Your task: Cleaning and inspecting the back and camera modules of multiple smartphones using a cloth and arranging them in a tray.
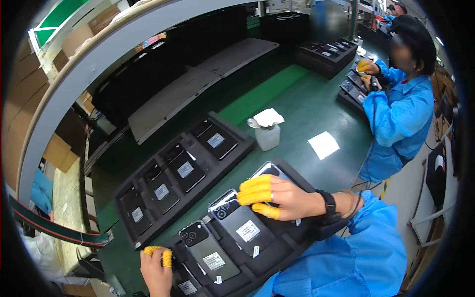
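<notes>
My right hand (282,198), with yellow finger cots and a dark wristband, reaches over the near black foam tray (284,260). Its fingers and thumb close in at the upper corner of a dark phone (245,227); whatever they pinch is hidden. That phone lies back up, with a camera cluster and a white label. To its left lies another grey phone (210,250), labelled too. My left hand (157,270), also in yellow cots, curls its fingers at the tray's left end, beside a partly hidden phone (188,286). What its fingertips grip does not show.
A second black tray (198,185) with several labelled phones lies beyond. Behind the near tray stand a white bottle (267,137) with tissue on top and a white paper (324,145). A co-worker in blue (401,111) handles phones at the right. A grey shelf (173,94) runs behind.
</notes>
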`<move>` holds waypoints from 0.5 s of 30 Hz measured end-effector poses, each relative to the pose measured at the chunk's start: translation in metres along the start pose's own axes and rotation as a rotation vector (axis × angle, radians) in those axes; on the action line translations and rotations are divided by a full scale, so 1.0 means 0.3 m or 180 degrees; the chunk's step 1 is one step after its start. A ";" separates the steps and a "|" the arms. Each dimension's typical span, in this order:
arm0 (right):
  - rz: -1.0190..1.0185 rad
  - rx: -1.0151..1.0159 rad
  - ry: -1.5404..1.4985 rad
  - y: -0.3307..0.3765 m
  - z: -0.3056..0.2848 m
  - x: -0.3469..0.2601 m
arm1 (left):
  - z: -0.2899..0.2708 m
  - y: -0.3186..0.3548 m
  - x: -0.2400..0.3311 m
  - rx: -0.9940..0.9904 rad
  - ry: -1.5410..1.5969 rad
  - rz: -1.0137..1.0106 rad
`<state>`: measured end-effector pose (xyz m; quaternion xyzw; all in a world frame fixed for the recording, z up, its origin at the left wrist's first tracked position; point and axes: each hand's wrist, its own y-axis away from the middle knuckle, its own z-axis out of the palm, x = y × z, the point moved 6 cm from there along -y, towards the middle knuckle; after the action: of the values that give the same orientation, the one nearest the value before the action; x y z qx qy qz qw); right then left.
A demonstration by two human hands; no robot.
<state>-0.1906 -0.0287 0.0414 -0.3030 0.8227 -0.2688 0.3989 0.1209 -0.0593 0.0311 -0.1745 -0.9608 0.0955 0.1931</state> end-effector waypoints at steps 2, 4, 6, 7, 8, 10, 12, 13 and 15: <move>-0.0010 -0.0059 -0.0092 -0.003 0.008 0.001 | 0.026 0.052 -0.041 -0.0218 -0.0509 -0.0194; 0.0042 -0.0139 -0.0127 -0.006 0.013 0.000 | 0.064 0.091 -0.064 -0.0076 -0.0454 -0.0259; 0.0075 -0.0188 -0.0160 -0.007 0.017 0.007 | 0.082 0.095 -0.067 0.0003 -0.0450 -0.0277; 0.0125 -0.0232 -0.0171 -0.006 0.021 0.015 | 0.084 0.082 -0.072 0.0001 -0.0449 -0.0279; 0.0165 -0.0237 -0.0181 -0.004 0.023 0.022 | 0.090 0.066 -0.081 -0.0051 -0.0354 -0.0317; 0.0200 -0.0248 -0.0160 -0.007 0.022 0.034 | 0.103 0.041 -0.109 -0.0103 -0.0255 -0.0341; 0.0243 -0.0267 -0.0156 -0.011 0.021 0.040 | 0.103 0.039 -0.134 -0.0006 -0.0126 -0.0235; 0.0195 -0.0218 -0.0156 -0.018 0.017 0.035 | 0.096 0.041 -0.130 -0.0020 -0.0127 -0.0243; 0.0159 -0.0159 -0.0118 -0.023 0.010 0.031 | 0.073 0.031 -0.139 0.0080 0.0351 -0.0670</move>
<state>-0.1908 -0.0405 0.0400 -0.2971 0.8289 -0.2325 0.4130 0.1509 -0.0689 -0.0053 -0.0752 -0.9605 0.0770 0.2568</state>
